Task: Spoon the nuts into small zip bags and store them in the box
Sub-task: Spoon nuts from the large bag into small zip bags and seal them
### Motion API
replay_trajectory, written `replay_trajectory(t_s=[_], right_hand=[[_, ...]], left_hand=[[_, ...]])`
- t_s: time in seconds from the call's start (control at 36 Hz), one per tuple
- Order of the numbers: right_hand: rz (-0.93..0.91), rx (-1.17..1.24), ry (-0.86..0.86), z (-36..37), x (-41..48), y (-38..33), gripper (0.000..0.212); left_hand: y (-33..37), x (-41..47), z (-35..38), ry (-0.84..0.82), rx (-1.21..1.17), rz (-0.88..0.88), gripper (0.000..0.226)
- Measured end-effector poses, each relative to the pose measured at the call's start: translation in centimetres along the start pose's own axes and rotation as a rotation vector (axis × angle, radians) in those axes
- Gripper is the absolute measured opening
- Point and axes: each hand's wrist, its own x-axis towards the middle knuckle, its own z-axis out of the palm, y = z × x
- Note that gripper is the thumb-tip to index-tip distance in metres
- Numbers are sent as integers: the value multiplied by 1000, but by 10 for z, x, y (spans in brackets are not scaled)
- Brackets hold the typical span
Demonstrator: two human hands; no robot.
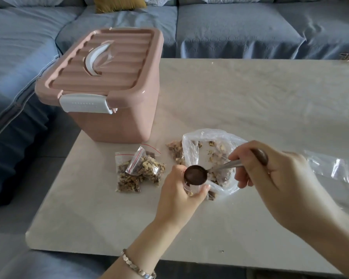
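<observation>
My left hand (pixel 177 190) grips a small clear zip bag (pixel 191 189) upright, with a few nuts in its bottom. My right hand (pixel 274 174) holds a metal spoon (pixel 196 175) by its dark handle, the bowl tipped over the small bag's mouth. Behind them lies a large open plastic bag of nuts (pixel 214 158). Several filled zip bags (pixel 139 172) with red seals lie to the left on the table. The pink box (pixel 109 89) with a white latch stands shut at the table's back left corner.
The pale table (pixel 240 101) stretches to the right, where empty clear bags (pixel 330 166) lie. Another filled bag (pixel 174 150) rests behind the large bag. A blue sofa (pixel 230 27) runs along the far and left sides.
</observation>
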Motion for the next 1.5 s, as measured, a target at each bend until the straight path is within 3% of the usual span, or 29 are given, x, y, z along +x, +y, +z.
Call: replay_trajectory(t_s=[0.17,0.31,0.44,0.61,0.72,0.86,0.97,1.11,1.36,1.5], right_hand=[[-102,-12,24,-8,-5,-4,31],[-64,-36,-41,5,-6,2,25],[-92,-94,-93,14,-8,4,24],[-125,9,73,-6,-8,3,32],[28,102,261,-11,1,23,24],[280,208,352,11,12,77,27],[434,321,359,34,20,98,29],[503,415,333,54,22,97,27],[741,834,238,60,14,86,25],[752,828,304,42,5,91,26]], left_hand=[[-5,1,0,-5,8,-41,53],[0,0,0,21,23,-14,37],[1,-2,0,21,28,-4,36],[-6,-2,-2,36,58,12,40],[-4,-1,-5,38,34,-14,36],[-1,-1,-8,1,13,-90,35],[-2,-3,-10,-16,-47,-72,40],[-6,-2,-10,46,-65,-34,38],[-12,-1,-9,57,-9,-4,35],[-13,0,-9,45,-14,-26,36]])
